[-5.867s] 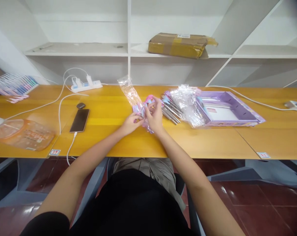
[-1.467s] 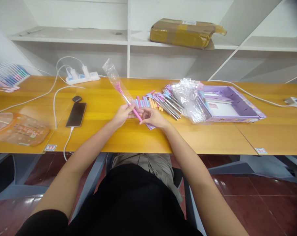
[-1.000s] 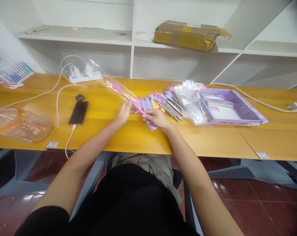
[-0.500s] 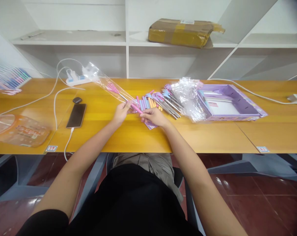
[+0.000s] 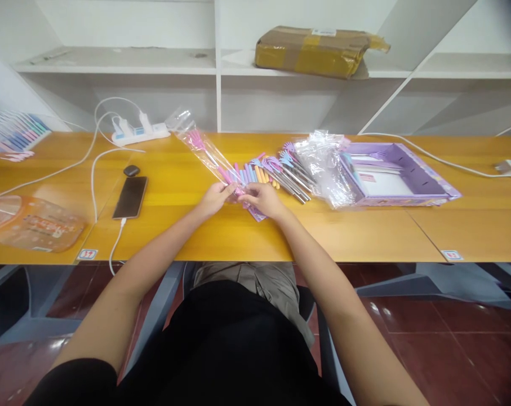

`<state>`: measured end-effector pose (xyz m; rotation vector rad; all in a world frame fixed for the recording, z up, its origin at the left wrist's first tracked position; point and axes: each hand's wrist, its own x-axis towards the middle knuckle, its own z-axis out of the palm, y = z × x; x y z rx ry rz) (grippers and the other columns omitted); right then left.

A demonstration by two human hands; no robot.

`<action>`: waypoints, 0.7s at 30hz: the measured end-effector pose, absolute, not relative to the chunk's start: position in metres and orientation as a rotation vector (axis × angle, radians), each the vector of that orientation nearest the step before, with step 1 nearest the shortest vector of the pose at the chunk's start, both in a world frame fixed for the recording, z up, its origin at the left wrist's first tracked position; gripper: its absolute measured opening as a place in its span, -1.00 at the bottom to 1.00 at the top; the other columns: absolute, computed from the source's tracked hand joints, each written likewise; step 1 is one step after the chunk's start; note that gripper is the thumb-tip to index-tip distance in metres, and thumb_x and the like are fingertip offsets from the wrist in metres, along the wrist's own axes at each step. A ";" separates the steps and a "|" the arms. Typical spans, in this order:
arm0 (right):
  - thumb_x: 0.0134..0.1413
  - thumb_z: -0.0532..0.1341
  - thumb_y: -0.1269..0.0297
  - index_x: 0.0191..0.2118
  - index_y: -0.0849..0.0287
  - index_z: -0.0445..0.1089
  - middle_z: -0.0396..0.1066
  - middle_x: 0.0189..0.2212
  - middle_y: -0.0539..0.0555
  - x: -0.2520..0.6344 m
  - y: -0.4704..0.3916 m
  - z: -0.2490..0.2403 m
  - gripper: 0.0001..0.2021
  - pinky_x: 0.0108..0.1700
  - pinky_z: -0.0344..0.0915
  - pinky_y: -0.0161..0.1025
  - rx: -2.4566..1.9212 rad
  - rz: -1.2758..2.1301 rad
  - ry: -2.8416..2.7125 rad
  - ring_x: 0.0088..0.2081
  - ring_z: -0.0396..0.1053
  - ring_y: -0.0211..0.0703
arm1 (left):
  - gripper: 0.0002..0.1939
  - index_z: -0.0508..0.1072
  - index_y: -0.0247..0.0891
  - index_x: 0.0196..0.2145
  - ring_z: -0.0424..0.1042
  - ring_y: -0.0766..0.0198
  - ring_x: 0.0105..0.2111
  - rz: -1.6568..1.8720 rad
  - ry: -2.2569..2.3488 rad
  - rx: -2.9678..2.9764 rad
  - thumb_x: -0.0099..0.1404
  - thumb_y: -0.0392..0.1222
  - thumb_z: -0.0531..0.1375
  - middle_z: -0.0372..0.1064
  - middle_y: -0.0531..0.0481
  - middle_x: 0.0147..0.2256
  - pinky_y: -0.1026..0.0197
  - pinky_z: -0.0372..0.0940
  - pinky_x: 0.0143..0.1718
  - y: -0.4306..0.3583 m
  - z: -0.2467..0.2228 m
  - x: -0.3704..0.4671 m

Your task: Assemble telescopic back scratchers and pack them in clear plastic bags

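Note:
A long clear plastic bag slants from upper left down to my hands, with a pink hand-shaped stick inside it. My left hand is closed on the bag near its lower end. My right hand pinches the same end from the other side, its fingertips close to the left ones. Just beyond my hands lie several coloured handles in pink, blue and orange. To their right are metal rods with purple and blue hand-shaped heads. A purple card shows beneath my right hand.
Clear bags are heaped beside an open purple box on the right. On the left are a phone, a small black case, a power strip, cables and an orange bag. A taped carton sits on the shelf.
The pink stick has moved deeper into the bag, so its handle end is now covered by plastic. My left hand has shifted slightly right and down, closer to my right hand.

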<state>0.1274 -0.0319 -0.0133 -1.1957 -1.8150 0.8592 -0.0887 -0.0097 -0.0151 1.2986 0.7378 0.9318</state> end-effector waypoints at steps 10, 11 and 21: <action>0.41 0.26 -0.35 -0.05 0.05 0.49 0.43 -0.43 0.00 0.133 -0.029 -0.012 -0.49 -0.37 0.28 -0.18 -1.124 0.985 -1.616 -0.50 0.28 -0.16 | -0.58 0.55 -0.30 -0.27 0.64 0.25 -0.44 1.127 0.878 1.081 0.46 0.14 0.46 0.66 -0.08 -0.34 0.22 0.50 -0.31 -0.013 -0.003 -0.087; 0.39 0.32 -0.24 0.01 0.04 0.48 0.46 -0.36 0.00 0.133 -0.029 -0.011 -0.56 -0.37 0.29 -0.19 -1.098 0.981 -1.625 -0.49 0.29 -0.18 | -0.58 0.54 -0.29 -0.25 0.64 0.25 -0.44 1.137 0.868 1.082 0.47 0.15 0.46 0.66 -0.08 -0.33 0.23 0.50 -0.33 -0.013 -0.003 -0.087; 0.29 0.47 0.18 0.02 -0.01 0.65 0.54 -0.06 0.10 0.135 -0.029 -0.012 -0.78 -0.29 0.44 -0.18 -0.897 0.713 -1.759 -0.28 0.43 -0.14 | -0.53 0.49 -0.31 -0.23 0.58 0.34 -0.45 1.118 0.881 1.110 0.53 0.20 0.38 0.63 -0.05 -0.34 0.29 0.48 -0.33 -0.009 -0.002 -0.093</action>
